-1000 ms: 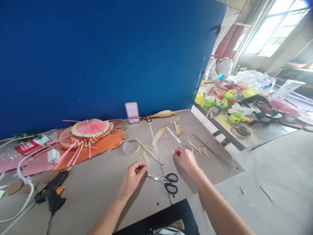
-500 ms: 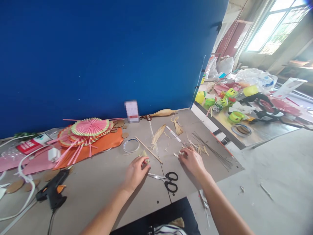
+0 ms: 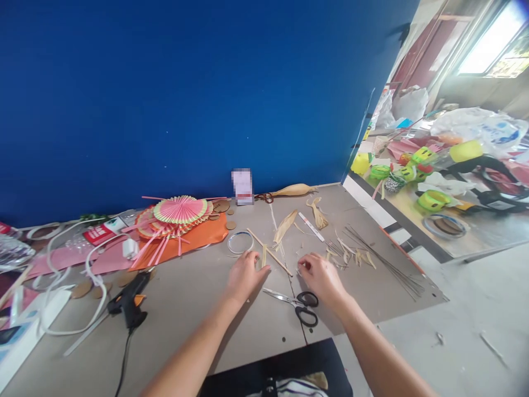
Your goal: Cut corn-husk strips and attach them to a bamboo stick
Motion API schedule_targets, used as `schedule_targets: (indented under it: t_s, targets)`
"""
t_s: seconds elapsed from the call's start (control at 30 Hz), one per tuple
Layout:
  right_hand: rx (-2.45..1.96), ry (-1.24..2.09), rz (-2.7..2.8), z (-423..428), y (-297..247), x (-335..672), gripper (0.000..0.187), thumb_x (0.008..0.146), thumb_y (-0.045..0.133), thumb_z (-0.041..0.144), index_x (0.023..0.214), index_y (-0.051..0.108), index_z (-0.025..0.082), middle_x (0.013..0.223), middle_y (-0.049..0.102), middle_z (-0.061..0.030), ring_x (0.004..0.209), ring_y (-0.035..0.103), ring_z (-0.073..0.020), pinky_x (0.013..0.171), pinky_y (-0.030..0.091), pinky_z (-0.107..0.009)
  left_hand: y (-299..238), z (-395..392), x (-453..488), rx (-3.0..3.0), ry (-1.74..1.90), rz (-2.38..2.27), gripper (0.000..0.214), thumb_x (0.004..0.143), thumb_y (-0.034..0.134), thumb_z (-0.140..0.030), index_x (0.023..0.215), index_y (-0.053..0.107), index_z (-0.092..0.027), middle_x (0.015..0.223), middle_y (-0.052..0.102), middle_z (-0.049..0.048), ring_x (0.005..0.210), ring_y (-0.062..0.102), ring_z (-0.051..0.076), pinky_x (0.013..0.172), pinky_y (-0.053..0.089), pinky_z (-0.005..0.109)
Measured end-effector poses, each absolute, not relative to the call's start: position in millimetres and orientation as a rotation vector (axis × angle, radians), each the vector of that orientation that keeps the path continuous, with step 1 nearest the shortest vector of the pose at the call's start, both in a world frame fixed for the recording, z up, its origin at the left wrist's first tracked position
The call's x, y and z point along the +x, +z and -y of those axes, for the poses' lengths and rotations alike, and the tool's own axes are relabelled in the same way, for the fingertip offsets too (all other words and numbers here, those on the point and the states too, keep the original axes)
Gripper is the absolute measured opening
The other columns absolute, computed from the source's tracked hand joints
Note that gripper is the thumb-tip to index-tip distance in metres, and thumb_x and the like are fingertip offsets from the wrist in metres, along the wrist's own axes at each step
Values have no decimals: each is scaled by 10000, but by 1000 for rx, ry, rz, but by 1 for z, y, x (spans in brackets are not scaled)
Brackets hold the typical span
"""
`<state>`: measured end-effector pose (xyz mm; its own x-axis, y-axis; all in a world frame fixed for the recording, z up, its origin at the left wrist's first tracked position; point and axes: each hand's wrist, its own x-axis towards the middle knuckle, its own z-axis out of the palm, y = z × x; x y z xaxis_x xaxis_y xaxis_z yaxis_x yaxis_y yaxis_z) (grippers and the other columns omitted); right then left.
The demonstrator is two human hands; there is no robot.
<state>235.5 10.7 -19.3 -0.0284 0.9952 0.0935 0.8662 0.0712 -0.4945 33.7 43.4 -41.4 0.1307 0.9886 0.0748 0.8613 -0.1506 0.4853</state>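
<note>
Pale strip (image 3: 264, 256) | at left hand (image 3: 246, 274) | apart from right hand (image 3: 320, 277)

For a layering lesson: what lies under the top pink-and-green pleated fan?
Beneath the fan, another pleated rim and an orange sheet show; whatever lies directly below its middle is covered.

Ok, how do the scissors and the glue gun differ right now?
The scissors have bare silver blades; the glue gun is mostly black with an orange part.
The scissors have no cord, while the glue gun trails a dark cord.
The scissors lie near both hands; the glue gun lies off to the left of the left hand.
Both have black handles and lie on the table.
</note>
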Motion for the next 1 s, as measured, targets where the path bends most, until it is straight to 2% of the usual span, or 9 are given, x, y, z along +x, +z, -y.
schedule_targets:
  t_s: [0.1,0.2,0.27,0.33,0.43,0.5,0.63,0.83,1.0]
  targets:
    - [-1745,518,2013,-7,-20,210,176,768,428,216,762,604,212,751,596,-13,671,535,-127,596,337,-211,-40,-44,42,2191,458,-1822,155,724,473,-301,785,549,-181,829,564,74,775,538,208,649,377,293]
    - [-1714,580,1986,-8,-22,194,167,755,445,200,782,610,209,782,607,-26,694,546,-135,616,348,-216,-40,-44,43,2203,471,-1840,173,750,386,-189,697,551,-171,779,570,79,727,539,194,642,366,293]
    - [-1683,651,1914,-10,-23,190,162,742,461,196,789,615,202,806,612,-36,722,549,-144,642,357,-223,-39,-42,40,2104,577,-1816,176,733,392,-170,655,550,-167,745,571,68,710,532,179,645,365,282]
    - [-1642,816,1775,-15,-24,186,164,729,475,217,809,616,191,780,613,-34,684,543,-142,625,368,-232,-36,-39,37,1871,713,-1710,149,716,427,-203,648,552,-161,681,562,43,664,521,155,612,370,255]
    - [-1494,1166,1475,-23,-26,180,220,696,510,289,861,596,172,680,586,-1,533,482,-108,512,354,-223,-30,-32,36,1368,798,-1443,163,687,477,-286,704,560,-147,586,515,4,554,482,118,465,340,200]
    - [-1379,1333,1273,-27,-26,176,199,655,548,310,784,585,162,585,540,32,449,407,-77,442,302,-205,-25,-27,37,1139,800,-1304,185,653,520,-313,707,561,-141,572,494,-6,530,462,106,401,301,174]
    - [-1314,1467,1059,-31,-23,172,134,604,585,278,604,523,160,430,420,79,372,288,-41,380,195,-187,-19,-18,39,1085,833,-1183,252,647,547,-391,665,561,-140,599,503,0,551,461,99,407,328,164]
    - [-1229,1659,917,-27,-14,174,143,585,563,255,558,452,169,407,369,95,330,240,-22,353,137,-187,-20,-14,37,1072,824,-1138,254,606,615,-365,703,589,-132,584,475,-12,519,421,82,405,334,170]
    - [-1170,1758,833,-27,-12,175,194,566,577,294,580,424,174,464,418,83,325,217,-12,345,123,-185,-21,-10,35,896,806,-1060,240,567,647,-326,696,572,-138,574,442,-24,517,412,75,395,316,158]
